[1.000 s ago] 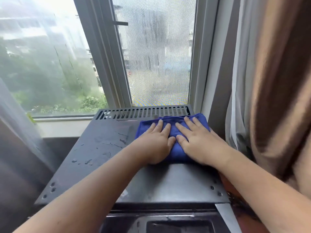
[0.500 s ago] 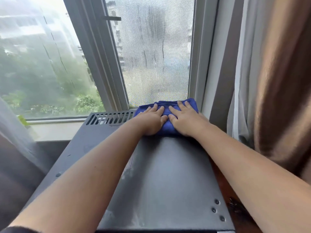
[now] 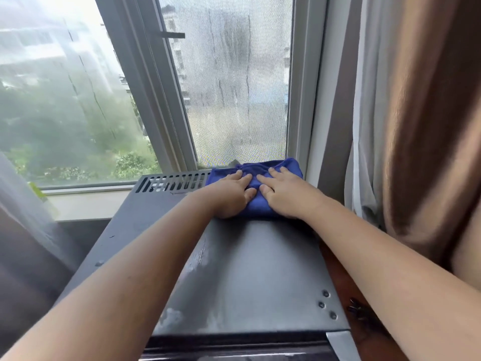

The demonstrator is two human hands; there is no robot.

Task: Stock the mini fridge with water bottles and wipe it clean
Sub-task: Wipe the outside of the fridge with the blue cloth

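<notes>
- Rain-streaked window (image 3: pixel 229 87) fills the far side, with a brown curtain (image 3: pixel 421 113) at right.
- Mini fridge top (image 3: pixel 250 269), dark grey with wet smears, sits near.
- Blue cloth (image 3: pixel 260 204) lies at its far right corner, over the vent slots (image 3: pixel 171 182).
- Left hand (image 3: pixel 231 195) and right hand (image 3: pixel 283 195) press flat on the cloth, fingers straight.

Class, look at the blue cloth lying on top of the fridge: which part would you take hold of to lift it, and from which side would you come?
Probably the near edge of the cloth, approached from the front. It lies bunched at the fridge top's back right corner, against the window frame, so the far and right sides look blocked. The left hand and right hand press flat on it.
</notes>
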